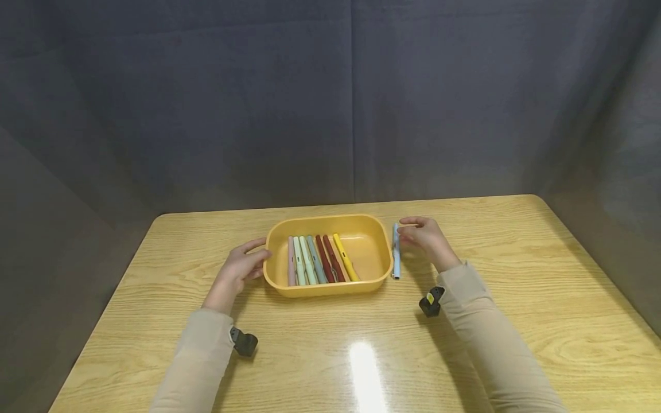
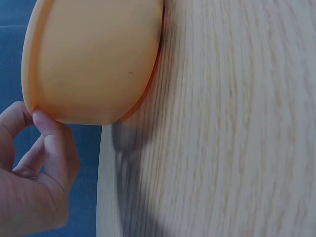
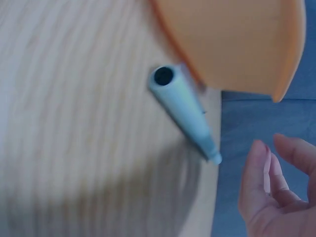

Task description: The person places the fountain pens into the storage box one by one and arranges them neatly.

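A yellow plastic tray (image 1: 330, 291) stands on the table, and my left hand (image 1: 241, 265) pinches the rim at its left end. In the left wrist view the thumb and a finger meet at the corner of that rim. Side by side in the tray lie several pens: a pink one (image 1: 291, 261), pale green ones, a blue-grey one (image 1: 317, 261), dark red ones and a yellow one (image 1: 346, 257). Just outside the right wall lies a light blue pen (image 1: 396, 255). My right hand (image 1: 427, 238) hovers beside its far end, fingers loosely bent and apart from it in the right wrist view.
The wooden table (image 1: 299, 355) has its far edge a little behind the tray. A dark curtain (image 1: 258, 115) hangs behind and along both sides. Small black cameras are strapped to both wrists.
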